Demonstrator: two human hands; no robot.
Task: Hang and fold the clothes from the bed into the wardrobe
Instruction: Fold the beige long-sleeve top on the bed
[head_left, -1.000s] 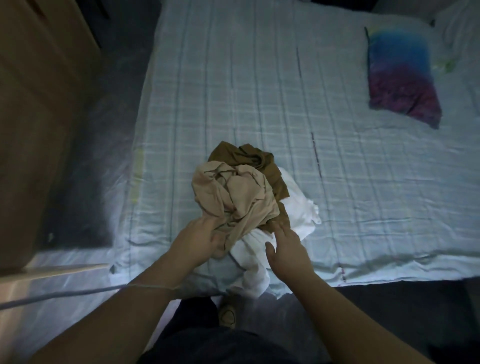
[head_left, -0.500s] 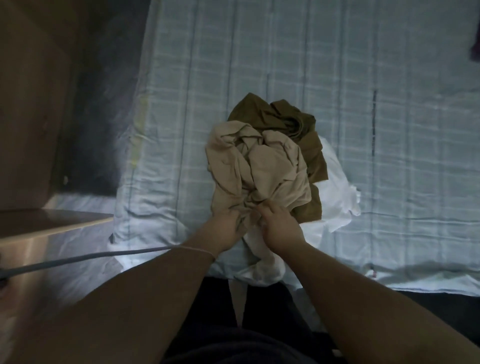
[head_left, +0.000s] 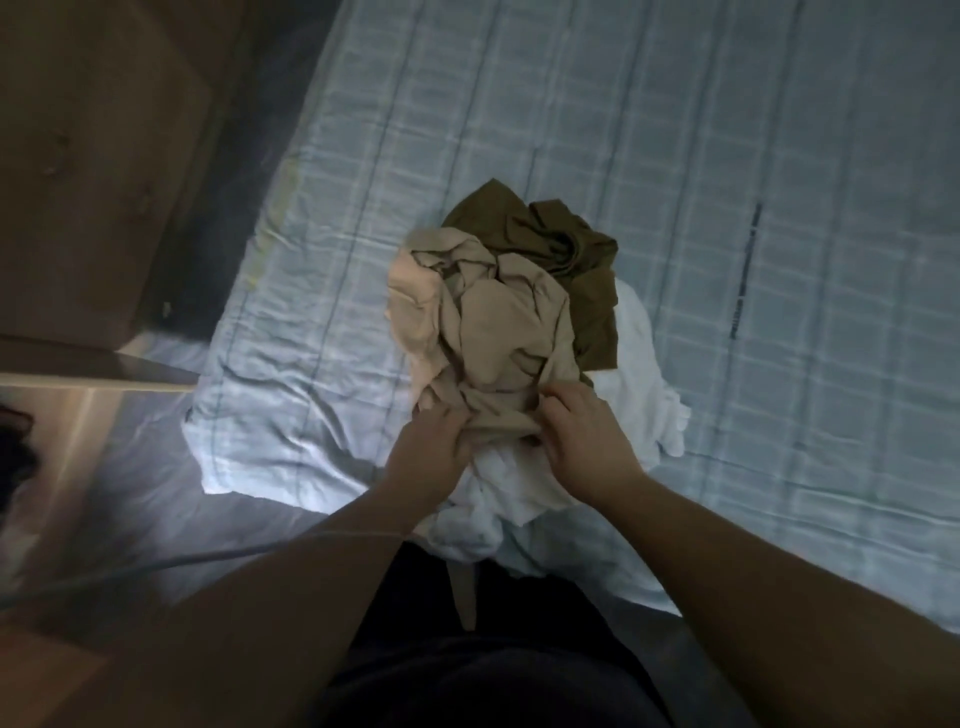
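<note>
A heap of crumpled clothes lies near the front edge of the bed (head_left: 779, 389). On top is a beige garment (head_left: 483, 322). Behind it sits an olive-brown garment (head_left: 561, 234), and a white garment (head_left: 644, 415) spreads beneath and to the right. My left hand (head_left: 431, 452) grips the beige garment's near edge from the left. My right hand (head_left: 587, 441) pinches the same edge from the right. Both sets of fingertips are partly buried in the fabric.
The bed carries a pale blue checked sheet. A brown wooden wardrobe (head_left: 93, 171) stands at the left, with a lighter open door panel (head_left: 98, 374) jutting toward the bed. A thin cable (head_left: 156, 566) crosses the floor at lower left.
The view tilted down and nearer, so the pillow left the frame. My right hand moved from the white garment onto the beige one, and both hands now hold its near edge.
</note>
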